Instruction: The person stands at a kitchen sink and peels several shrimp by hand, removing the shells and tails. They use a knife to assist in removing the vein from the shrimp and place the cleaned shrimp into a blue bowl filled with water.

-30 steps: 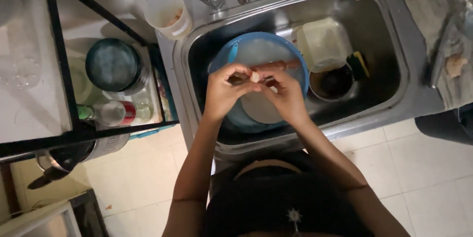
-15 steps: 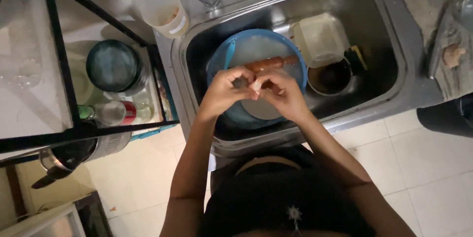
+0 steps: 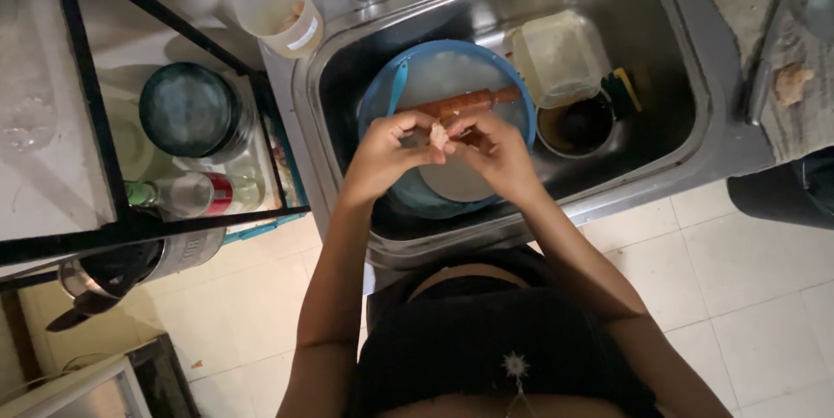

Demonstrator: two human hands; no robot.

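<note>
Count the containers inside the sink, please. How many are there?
3. A blue basin sits under the hands, a clear square plastic container lies behind it to the right, and a dark round pot is beside the basin. Others may be hidden beneath.

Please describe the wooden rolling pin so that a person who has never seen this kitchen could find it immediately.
Find the steel sink; inside it sits a round blue basin. The rolling pin lies across that basin, just beyond the left hand and right hand, which pinch a small pale lump. It is the only long reddish-brown rod there, unlike the square clear container and dark round cup beside it.
</note>
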